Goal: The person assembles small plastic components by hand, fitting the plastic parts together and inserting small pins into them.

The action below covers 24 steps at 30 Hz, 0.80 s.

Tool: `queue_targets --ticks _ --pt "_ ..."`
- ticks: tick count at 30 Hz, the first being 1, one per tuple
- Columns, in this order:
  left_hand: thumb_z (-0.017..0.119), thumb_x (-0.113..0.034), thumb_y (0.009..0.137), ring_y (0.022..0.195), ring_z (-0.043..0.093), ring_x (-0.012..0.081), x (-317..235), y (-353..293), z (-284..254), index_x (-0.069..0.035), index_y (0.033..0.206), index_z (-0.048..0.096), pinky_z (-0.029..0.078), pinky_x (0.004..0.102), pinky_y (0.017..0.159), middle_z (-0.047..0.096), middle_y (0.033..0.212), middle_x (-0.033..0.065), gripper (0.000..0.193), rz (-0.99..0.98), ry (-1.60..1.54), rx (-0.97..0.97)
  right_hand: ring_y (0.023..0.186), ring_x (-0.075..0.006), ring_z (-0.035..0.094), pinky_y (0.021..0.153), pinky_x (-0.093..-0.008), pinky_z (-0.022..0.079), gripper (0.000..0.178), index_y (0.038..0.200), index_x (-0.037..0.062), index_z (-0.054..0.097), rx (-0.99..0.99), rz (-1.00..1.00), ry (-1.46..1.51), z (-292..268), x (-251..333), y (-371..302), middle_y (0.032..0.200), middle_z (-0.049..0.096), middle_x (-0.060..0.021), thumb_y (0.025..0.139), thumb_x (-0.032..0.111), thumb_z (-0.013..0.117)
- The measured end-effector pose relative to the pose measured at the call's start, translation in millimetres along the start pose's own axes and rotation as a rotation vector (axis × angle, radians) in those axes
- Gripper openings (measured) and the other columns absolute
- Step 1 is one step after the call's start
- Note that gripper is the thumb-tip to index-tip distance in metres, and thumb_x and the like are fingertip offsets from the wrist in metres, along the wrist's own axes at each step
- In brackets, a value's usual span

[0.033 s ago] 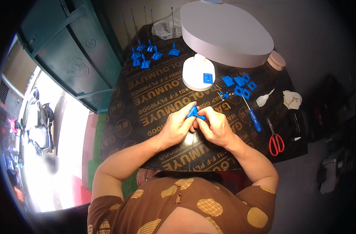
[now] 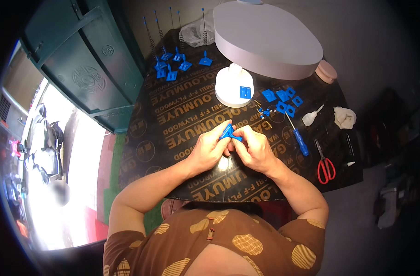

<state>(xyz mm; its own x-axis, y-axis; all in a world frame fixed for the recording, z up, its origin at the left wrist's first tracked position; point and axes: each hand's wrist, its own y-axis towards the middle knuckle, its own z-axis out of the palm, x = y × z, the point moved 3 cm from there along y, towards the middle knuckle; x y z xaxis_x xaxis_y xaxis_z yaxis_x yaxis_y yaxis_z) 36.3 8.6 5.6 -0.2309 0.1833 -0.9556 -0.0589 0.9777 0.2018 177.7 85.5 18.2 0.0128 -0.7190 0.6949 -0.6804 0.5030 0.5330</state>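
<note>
Near the middle of the dark table, both hands meet over a small blue plastic piece (image 2: 227, 132) with a flat plate and a narrow stem. My left hand (image 2: 207, 149) pinches its plate side between thumb and fingers. The stem end sits in the closed fingers of my right hand (image 2: 255, 149). Beyond them, a white rounded base (image 2: 234, 87) carries a blue square plate (image 2: 245, 92). To its right lie several loose blue plates (image 2: 282, 95), tiny blue parts (image 2: 266, 112) and thin brass-coloured pins (image 2: 269, 124).
A blue-handled screwdriver (image 2: 300, 141), white nozzle bottle (image 2: 311, 117), crumpled white tissue (image 2: 344, 117), red-handled scissors (image 2: 326, 170) and black pen (image 2: 349, 145) lie right. Far left stand several blue pieces (image 2: 171, 75), some near upright springs (image 2: 205, 37). A large pale oval lamp-like head (image 2: 269, 39) overhangs the back.
</note>
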Motion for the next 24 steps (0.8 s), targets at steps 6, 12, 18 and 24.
queue_targets --ticks 6,12,18,24 --pt "0.048 0.002 0.096 0.07 0.062 0.0118 5 1 3 0.007 0.137 0.043 0.055 0.0259 0.066 0.064 0.089 0.0115 0.042 0.049 -0.13 -0.073 0.067 -0.0292 0.068 0.063 -0.0363 0.055 0.008 0.091 -0.0014 0.055 0.002 0.052 -0.024 -3 5 2 0.072 0.067 -0.0138 0.087 0.002 0.061" --pt "0.044 0.0 0.099 0.074 0.062 0.011 1 2 4 0.006 0.141 0.038 0.054 0.0252 0.072 0.063 0.098 0.0107 0.043 0.013 -0.017 -0.013 0.065 -0.0304 0.068 0.06 -0.0378 0.055 0.007 0.091 -0.0012 0.055 -0.017 0.001 -0.033 2 -1 0 0.071 0.066 -0.0144 0.088 0.002 0.06" --pt "0.042 0.002 0.099 0.074 0.063 0.0116 -1 -1 4 0.007 0.14 0.038 0.054 0.0258 0.072 0.064 0.096 0.0106 0.042 0.002 0.055 -0.024 0.065 -0.0326 0.067 0.059 -0.0392 0.054 0.008 0.091 -0.0013 0.054 -0.002 0.009 -0.027 4 -4 -4 0.07 0.065 -0.0165 0.087 0.002 0.06" --pt "0.044 0.003 0.097 0.084 0.065 0.0129 -3 -1 2 0.005 0.14 0.04 0.054 0.0271 0.081 0.065 0.117 0.0168 0.043 0.058 0.092 -0.099 0.062 -0.0299 0.065 0.057 -0.0368 0.051 0.013 0.092 -0.0001 0.055 0.004 0.049 0.02 3 -5 -3 0.069 0.063 -0.0145 0.086 0.005 0.065"
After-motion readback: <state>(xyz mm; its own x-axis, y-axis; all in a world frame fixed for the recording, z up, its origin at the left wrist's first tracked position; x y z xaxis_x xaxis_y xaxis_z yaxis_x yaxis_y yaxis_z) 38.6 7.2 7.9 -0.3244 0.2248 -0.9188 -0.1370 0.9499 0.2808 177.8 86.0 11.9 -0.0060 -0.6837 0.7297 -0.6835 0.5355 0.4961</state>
